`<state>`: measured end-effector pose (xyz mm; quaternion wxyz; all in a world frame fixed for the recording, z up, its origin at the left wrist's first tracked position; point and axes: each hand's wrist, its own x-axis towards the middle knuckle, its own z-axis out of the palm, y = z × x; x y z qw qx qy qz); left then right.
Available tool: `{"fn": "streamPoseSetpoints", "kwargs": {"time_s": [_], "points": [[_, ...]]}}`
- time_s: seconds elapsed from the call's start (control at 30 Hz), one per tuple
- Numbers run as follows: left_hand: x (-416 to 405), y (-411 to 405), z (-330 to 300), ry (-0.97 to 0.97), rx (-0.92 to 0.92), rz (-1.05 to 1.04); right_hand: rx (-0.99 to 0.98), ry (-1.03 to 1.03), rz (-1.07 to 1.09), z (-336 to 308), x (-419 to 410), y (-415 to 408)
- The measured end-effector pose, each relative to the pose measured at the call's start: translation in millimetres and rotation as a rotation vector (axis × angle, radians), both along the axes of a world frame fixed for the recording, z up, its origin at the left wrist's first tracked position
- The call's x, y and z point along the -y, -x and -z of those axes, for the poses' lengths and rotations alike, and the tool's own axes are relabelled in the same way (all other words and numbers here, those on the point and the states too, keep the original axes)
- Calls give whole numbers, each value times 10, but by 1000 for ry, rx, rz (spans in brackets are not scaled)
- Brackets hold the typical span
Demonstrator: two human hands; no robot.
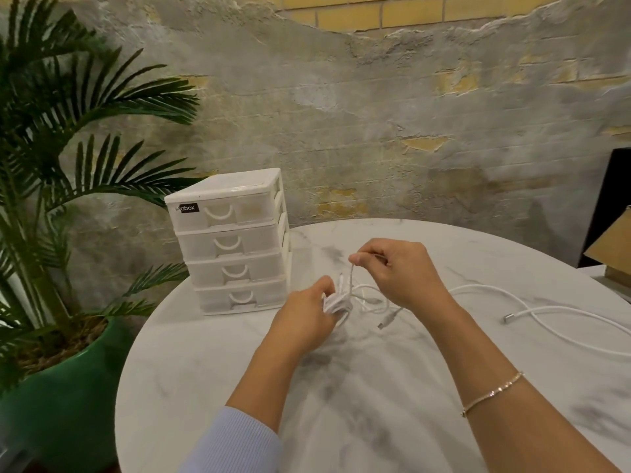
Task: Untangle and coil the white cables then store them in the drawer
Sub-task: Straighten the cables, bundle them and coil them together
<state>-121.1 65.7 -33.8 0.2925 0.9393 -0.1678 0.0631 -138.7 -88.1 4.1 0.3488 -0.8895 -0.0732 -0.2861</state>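
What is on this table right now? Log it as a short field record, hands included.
left hand: grips a coiled bundle of white cable
right hand: fingers pinch a strand of the same cable, raised above the bundle
second white cable: loose on the table, right side, untouched
drawer unit: four drawers, all closed, table's back left
table: round, marbled
potted plant: left of table

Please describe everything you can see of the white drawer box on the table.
The drawer box is a small white plastic tower with four stacked, translucent drawers, each with a curved white handle. All four look closed. A black label sits on the top drawer's left. It stands upright at the far left edge of the marble table, beside the palm. Neither hand touches it.
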Motion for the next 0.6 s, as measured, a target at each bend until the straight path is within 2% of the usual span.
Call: {"fn": "streamPoseSetpoints", "kwargs": {"time_s": [0.17,0.23,0.43,0.6], "points": [[28,88,-36,2,-17,190,65,19,11,110,-29,-72],[19,100,-31,6,10,244,-15,37,12,154,-34,-89],[6,105,-4,-5,111,280,-317,-99,-101,172,-34,-87],[69,131,8,48,98,270,-526,-245,-96,103,42,-77]]}}
